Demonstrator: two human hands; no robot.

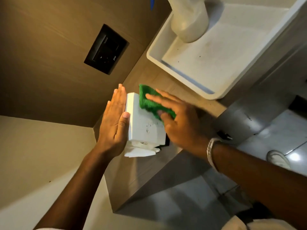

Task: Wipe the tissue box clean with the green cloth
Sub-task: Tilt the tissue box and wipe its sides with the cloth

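A white tissue box (144,125) stands on the wooden counter against the wall, with dark specks on its top and white tissues (139,151) hanging out of its near end. My left hand (114,120) lies flat against the box's left side, fingers straight and together, thumb on the top edge. My right hand (179,118) presses a green cloth (149,102) flat onto the box's top and far right part, fingers spread over the cloth. A metal bracelet sits on my right wrist.
A white rectangular basin (204,90) stands on the counter (167,80) to the right, with a pale bottle (189,22) at its back. A black wall panel (106,48) is set in the brown wall on the left. Grey floor tiles and a white shoe (279,159) lie below right.
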